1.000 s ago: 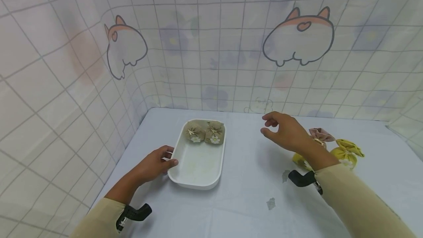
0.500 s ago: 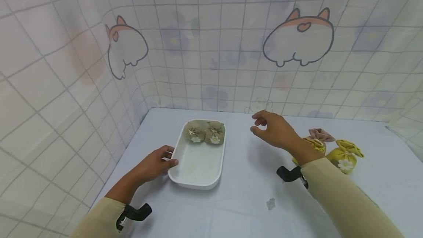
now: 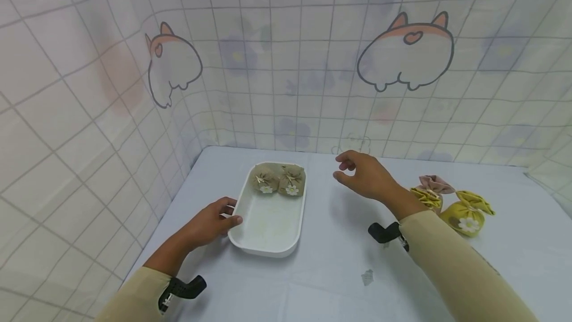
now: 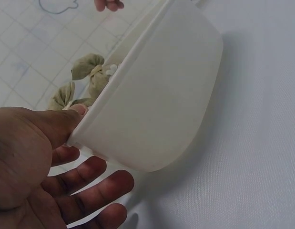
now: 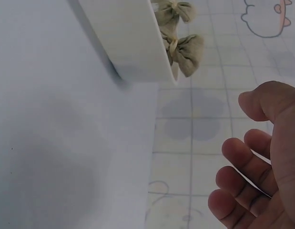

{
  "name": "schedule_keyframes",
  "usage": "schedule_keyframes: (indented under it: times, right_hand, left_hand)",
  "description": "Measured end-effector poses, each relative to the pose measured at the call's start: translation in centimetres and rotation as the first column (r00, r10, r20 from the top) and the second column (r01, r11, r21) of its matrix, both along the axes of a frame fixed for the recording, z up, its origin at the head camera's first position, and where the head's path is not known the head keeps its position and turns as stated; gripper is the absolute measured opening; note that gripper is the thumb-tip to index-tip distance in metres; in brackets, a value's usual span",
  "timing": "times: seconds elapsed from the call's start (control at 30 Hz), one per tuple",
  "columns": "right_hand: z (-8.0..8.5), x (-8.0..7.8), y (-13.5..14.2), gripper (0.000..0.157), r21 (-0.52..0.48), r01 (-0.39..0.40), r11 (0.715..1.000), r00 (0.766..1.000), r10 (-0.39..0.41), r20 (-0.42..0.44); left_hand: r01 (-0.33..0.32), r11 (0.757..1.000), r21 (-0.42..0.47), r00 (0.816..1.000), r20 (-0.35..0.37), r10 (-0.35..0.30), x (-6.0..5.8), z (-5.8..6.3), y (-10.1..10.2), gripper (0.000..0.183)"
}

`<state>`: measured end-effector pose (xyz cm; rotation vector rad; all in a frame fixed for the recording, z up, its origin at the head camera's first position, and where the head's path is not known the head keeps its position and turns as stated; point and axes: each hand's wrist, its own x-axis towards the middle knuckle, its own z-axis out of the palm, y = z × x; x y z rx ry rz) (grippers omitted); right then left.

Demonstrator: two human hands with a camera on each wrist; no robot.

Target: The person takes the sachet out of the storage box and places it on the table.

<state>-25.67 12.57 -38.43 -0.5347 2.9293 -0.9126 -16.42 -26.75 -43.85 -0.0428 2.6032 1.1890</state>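
My left hand (image 3: 212,222) holds the left rim of a white plastic tub (image 3: 268,225). In the left wrist view its thumb lies over the rim of the tub (image 4: 152,95), and the other fingers are below, outside the wall. Two beige drawstring pouches, left (image 3: 265,179) and right (image 3: 292,181), sit side by side at the tub's far end, each with a white flower. To the right of the tub hovers my right hand (image 3: 364,175), its fingers loosely bent and nothing in them. The right wrist view shows a gap between that hand (image 5: 261,162) and the tub (image 5: 128,38).
Beyond my right forearm stand a yellow pouch with a white flower (image 3: 464,215), a pink pouch (image 3: 434,184) and another yellow one (image 3: 426,197), partly hidden. A small grey patch (image 3: 367,277) marks the white tablecloth. A gridded, printed curtain (image 3: 313,78) closes the back and left.
My right hand has moved left, closer to the tub, and more of the yellow and pink pouches shows behind the forearm. My left hand and the tub have stayed in place.
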Motion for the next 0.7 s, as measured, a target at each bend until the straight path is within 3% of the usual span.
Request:
schedule_keyframes:
  times: [0.7]
  right_hand:
    - [-0.9,-1.1,-1.8,0.047,-0.011,-0.040,0.999,0.999,0.041,0.016]
  left_hand:
    - [-0.004,1.000,-0.012,1.000,-0.010,0.004,-0.2,-0.2,0.0,0.049]
